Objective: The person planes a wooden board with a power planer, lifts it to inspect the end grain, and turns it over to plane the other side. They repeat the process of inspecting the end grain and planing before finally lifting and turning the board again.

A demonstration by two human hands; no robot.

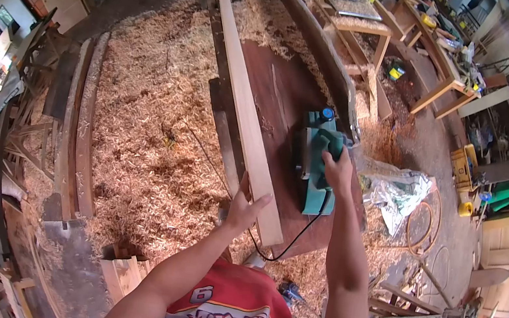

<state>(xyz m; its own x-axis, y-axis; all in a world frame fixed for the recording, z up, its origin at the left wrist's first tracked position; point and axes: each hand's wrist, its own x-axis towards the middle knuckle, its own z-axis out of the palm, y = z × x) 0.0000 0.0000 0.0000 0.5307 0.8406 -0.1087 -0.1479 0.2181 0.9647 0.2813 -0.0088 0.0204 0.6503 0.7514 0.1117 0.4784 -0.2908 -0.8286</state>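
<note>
A long pale wooden plank [246, 102] lies on edge along a dark reddish workbench [284, 91]. My left hand [246, 205] rests against the plank's near end, thumb on one side, fingers spread along the face. My right hand [336, 169] grips the handle of a green electric planer [316, 162] that sits flat on the bench just right of the plank. Its black cord [295, 237] loops off the bench's near edge.
Thick wood shavings [146, 136] cover the floor to the left. Boards [78, 126] lie among them. A crumpled plastic sack [398, 190] lies right of the bench. Cluttered worktables [429, 47] stand at the back right, timber offcuts [415, 315] at the lower right.
</note>
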